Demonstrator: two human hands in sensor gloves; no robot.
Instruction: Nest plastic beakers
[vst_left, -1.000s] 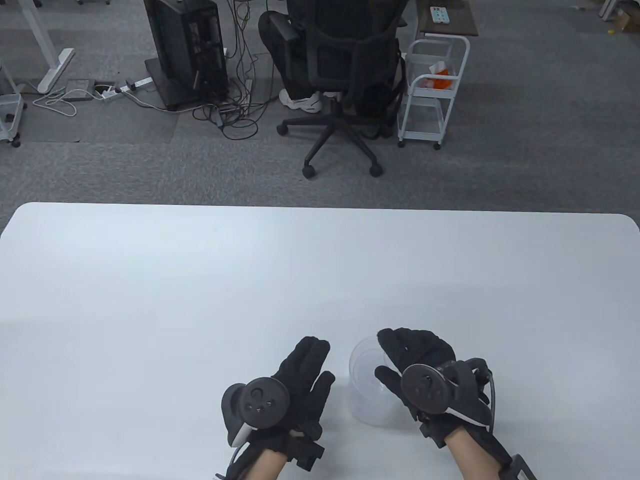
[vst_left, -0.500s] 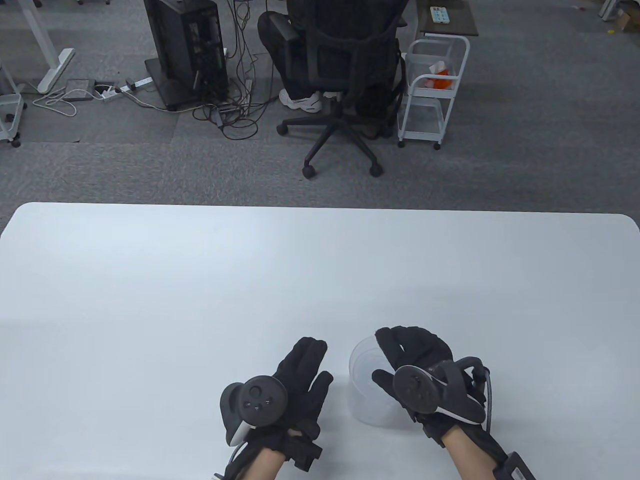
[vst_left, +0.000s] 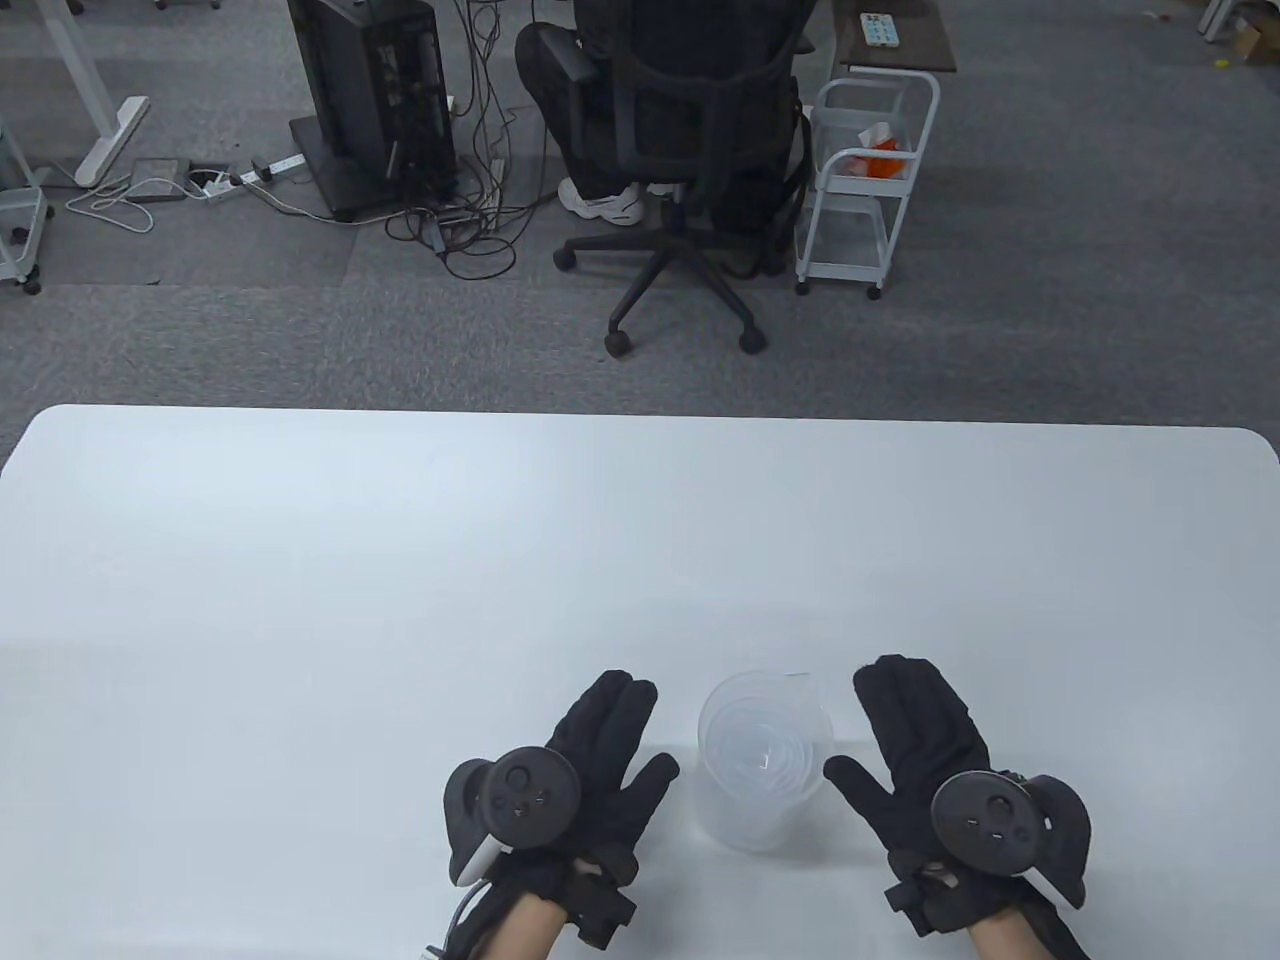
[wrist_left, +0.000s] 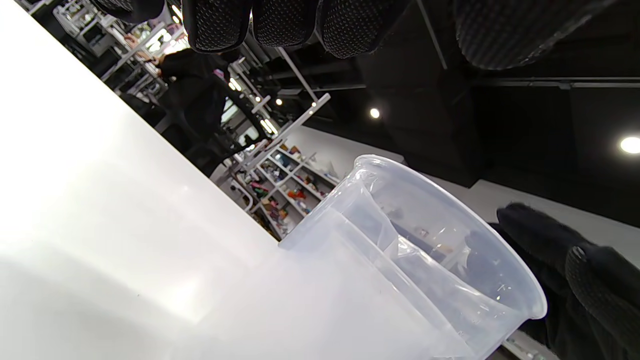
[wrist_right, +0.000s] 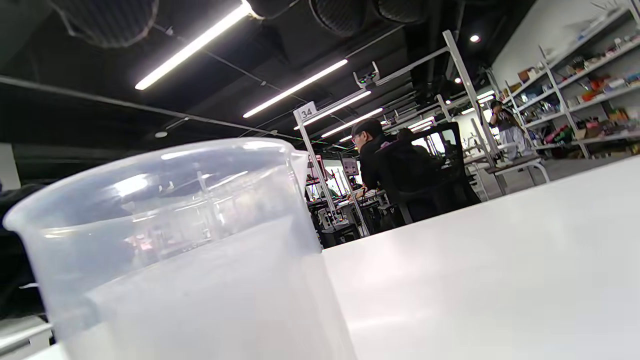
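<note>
Left hand (vst_left: 590, 760) lies palm down on the white table (vst_left: 300, 560), fingers stretched forward and loosely spread, thumb angled toward the beakers. It holds nothing. It sits just beside the stack, apart from it; likely parked there because no steadying is needed. In the left wrist view the left hand's fingertips (wrist_left: 285, 22) hang in at the top edge, off the plastic.

Centre: nested beakers (vst_left: 765, 760), translucent plastic, stand upright on the table near its front edge, between the two hands. Looking down into them, several concentric rims show inside the outer wall, so smaller beakers appear to sit inside the large one; exact count cannot be told. The spout points away from the person. The left wrist view shows the outer beaker (wrist_left: 400, 260) with an inner wall visible through it. The right wrist view shows the same stack (wrist_right: 175, 250) close up, standing free, no fingers on it.

Right hand (vst_left: 930, 760) also lies flat, palm down, fingers extended, thumb pointing toward the stack but not touching. Nothing in its grasp. Seen past the beaker in the left wrist view as dark glove (wrist_left: 560, 265), clear of the rim.

Judgement: both hands open and resting either side reads as release. Nesting looks complete, no loose beaker visible on the table.

Beyond the table: office chair (vst_left: 690, 150), white cart (vst_left: 865, 180).
</note>
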